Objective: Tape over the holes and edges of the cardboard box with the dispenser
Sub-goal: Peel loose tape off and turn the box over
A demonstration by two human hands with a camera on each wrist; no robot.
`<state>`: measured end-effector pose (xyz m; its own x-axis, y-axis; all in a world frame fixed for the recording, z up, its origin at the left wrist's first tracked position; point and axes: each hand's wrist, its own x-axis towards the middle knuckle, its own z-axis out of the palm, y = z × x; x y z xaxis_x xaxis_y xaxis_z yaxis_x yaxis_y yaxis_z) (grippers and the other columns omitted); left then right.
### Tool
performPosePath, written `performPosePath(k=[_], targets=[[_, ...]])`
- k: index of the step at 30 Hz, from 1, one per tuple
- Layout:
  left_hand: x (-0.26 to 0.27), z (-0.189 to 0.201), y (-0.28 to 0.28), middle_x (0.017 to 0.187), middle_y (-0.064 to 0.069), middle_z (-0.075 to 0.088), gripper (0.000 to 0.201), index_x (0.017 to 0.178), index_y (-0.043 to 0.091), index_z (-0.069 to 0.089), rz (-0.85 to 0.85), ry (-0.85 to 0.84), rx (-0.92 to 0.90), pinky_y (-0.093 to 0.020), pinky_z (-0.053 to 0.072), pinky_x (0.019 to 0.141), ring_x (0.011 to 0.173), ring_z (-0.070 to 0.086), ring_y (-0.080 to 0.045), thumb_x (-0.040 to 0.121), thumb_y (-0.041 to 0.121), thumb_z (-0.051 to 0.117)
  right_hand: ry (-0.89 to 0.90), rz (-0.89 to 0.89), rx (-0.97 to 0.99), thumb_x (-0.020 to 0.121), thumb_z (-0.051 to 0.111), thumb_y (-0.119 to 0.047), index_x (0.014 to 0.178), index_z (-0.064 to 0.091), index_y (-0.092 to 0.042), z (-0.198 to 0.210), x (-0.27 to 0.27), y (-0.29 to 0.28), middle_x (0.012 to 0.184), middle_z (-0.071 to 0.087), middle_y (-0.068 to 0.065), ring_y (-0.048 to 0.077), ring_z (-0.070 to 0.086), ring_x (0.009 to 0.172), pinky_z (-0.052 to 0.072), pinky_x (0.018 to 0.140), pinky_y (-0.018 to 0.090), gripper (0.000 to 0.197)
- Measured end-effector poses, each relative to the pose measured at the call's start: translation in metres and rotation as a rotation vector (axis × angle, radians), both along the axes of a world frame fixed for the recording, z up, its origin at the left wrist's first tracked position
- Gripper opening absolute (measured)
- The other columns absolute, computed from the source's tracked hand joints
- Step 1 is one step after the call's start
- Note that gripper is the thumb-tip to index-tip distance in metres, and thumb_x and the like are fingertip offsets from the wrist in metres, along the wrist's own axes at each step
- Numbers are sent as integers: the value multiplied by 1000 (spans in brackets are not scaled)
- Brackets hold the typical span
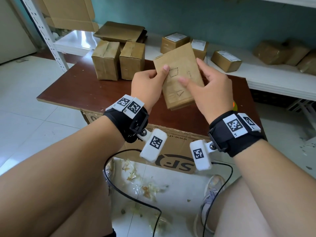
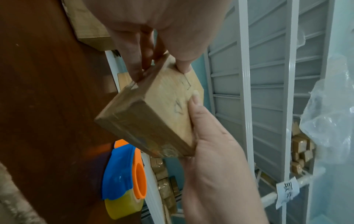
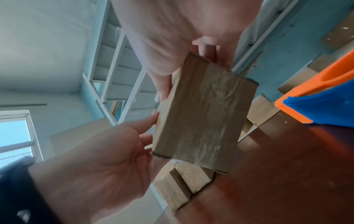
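Brown box: the small flat cardboard box (image 1: 178, 74) is up in the air in the middle of the head view, over the table, held by both hands.
Box top: pencil shapes are drawn on it, a square and a triangle.
Box bottom: the right wrist view shows shiny clear tape stuck across the under side (image 3: 203, 115).
Left hand: the left hand (image 1: 147, 82) holds the left edge of the box. Its thumb lies on top and its fingers curl under.
Right hand: the right hand (image 1: 212, 89) holds the right edge of the box. Its thumb lies on top near the triangle and its fingers wrap round the far side.
Dispenser: the blue and orange tape dispenser (image 2: 124, 171) lies on the table, low in the left wrist view, below the box and not touching it. No hand is on it. In the head view only a bit of orange shows behind the right wrist.
Table: the dark red-brown table (image 1: 82, 89) is under the hands.
Other boxes: two taped boxes (image 1: 118, 60) stand side by side on the table, upper left of the held box.
Shelf: a white shelf (image 1: 273, 81) runs along the upper right with more small boxes on it.
Floor: bits of torn tape (image 1: 147, 187) lie on the white tiles at the bottom of the head view.
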<state>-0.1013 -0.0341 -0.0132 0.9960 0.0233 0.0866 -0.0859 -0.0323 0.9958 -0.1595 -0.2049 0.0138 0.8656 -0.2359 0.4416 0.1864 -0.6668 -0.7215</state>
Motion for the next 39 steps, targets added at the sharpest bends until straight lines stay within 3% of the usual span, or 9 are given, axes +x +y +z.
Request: performPosePath(k=[3,6,12,18,22,26,29,34,39], targets=[[-1,5,0,66,-10,61,73,75,-1,64,-4,-20,66,-48,66,78,68,61,-16,86,71,70,-123,-55,73,103,66,-44,145,66,-22,0,1,-1,123,73,-18,-6,68,106,56,94,17,48],[-7,12,0,56,16,52,59,65,20,52,52,-92,205,-18,42,56,52,49,0,88,70,72,-201,-69,99,110,56,-39,119,79,-23,2,2,-1,95,71,-32,-7,67,92,55,83,24,29],[-3,8,0,61,15,50,63,68,22,47,65,-99,216,-24,38,58,54,47,-4,84,76,73,-166,-37,6,102,65,-44,141,70,-20,-6,0,10,130,75,-9,-1,67,120,57,101,27,46],[3,8,11,80,1,75,80,88,4,74,82,-71,132,-41,59,67,71,70,-20,67,81,81,-207,-19,60,113,47,-34,112,76,-13,-8,-4,15,83,69,-10,3,60,75,47,67,22,37],[6,15,13,71,-8,54,75,73,9,56,78,-46,98,-35,59,63,63,58,-26,83,83,57,-137,-18,127,105,62,-50,135,70,-16,-5,-4,12,97,65,-30,-19,61,92,48,84,7,46],[-2,13,9,56,14,52,65,64,19,50,36,-115,309,-16,41,51,48,48,2,84,76,73,-60,17,117,90,84,-44,143,66,-18,-7,0,6,135,72,-7,-2,66,122,57,102,24,62],[4,8,13,58,2,58,66,65,7,59,92,-146,318,-27,52,58,53,55,-8,96,64,67,-54,16,131,99,74,-37,144,66,-18,-5,1,6,128,68,-22,-14,64,110,52,97,12,50],[0,18,12,76,-17,72,74,84,-5,69,32,-146,244,-40,63,64,64,67,-18,101,66,56,-47,8,198,102,64,-45,129,76,-23,-8,4,-3,112,80,-10,7,74,104,62,93,42,37],[-1,7,11,58,-2,59,66,71,3,66,18,-160,425,-34,40,54,52,52,-18,99,62,60,2,-26,156,103,69,-34,131,76,-20,-8,7,-5,94,65,-39,-21,64,89,49,84,6,32]])
